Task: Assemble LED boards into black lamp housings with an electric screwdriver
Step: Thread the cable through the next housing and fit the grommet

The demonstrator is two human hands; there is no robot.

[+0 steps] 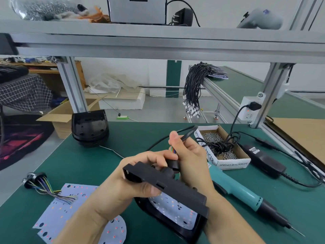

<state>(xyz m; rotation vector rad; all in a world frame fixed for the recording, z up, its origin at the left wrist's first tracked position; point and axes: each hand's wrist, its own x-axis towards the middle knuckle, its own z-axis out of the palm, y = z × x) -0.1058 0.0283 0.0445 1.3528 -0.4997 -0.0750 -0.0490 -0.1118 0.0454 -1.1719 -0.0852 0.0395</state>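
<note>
left hand (140, 175): grips black housing (168, 187) tilted, steadying it off the tabletop
right hand (190, 155): pinches cable (186, 134) behind housing, likely threading it
screwdriver (246, 196): lies idle just right of the hands

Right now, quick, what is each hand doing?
Left hand: fingers curled round the black lamp housing.
Right hand: fingers gripping the black cable.

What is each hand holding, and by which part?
Left hand grips the black lamp housing by its upper edge; right hand pinches the black cable near its connector.
</note>
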